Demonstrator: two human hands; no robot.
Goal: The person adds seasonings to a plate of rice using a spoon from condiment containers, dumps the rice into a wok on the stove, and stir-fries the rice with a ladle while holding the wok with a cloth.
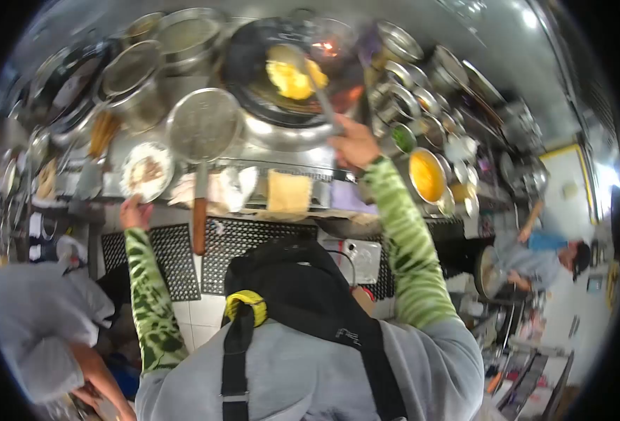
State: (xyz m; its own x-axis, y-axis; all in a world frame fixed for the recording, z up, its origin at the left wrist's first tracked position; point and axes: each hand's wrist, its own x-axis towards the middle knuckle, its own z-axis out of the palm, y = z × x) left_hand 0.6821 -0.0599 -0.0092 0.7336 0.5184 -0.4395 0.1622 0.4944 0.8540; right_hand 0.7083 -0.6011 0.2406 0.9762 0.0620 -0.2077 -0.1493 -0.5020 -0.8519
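Note:
My right hand (355,142) is closed round the handle of a metal wok ladle (322,99). Its blurred head lies over yellow egg (292,78) in a black wok (243,70). My left hand (136,212) grips the near edge of a white plate (166,158), which carries white food like rice with brown bits on top. Just right of the plate, a round strainer (203,126) lies on the counter, its wooden handle (199,226) sticking out over the front edge.
Flames (325,49) show by the wok. At right stand a bowl of yellow liquid (427,175) and several metal containers. Pots and another strainer (133,68) crowd the left. A folded yellow cloth (289,193) lies on the front edge. Other people (36,316) are at left and right (535,256).

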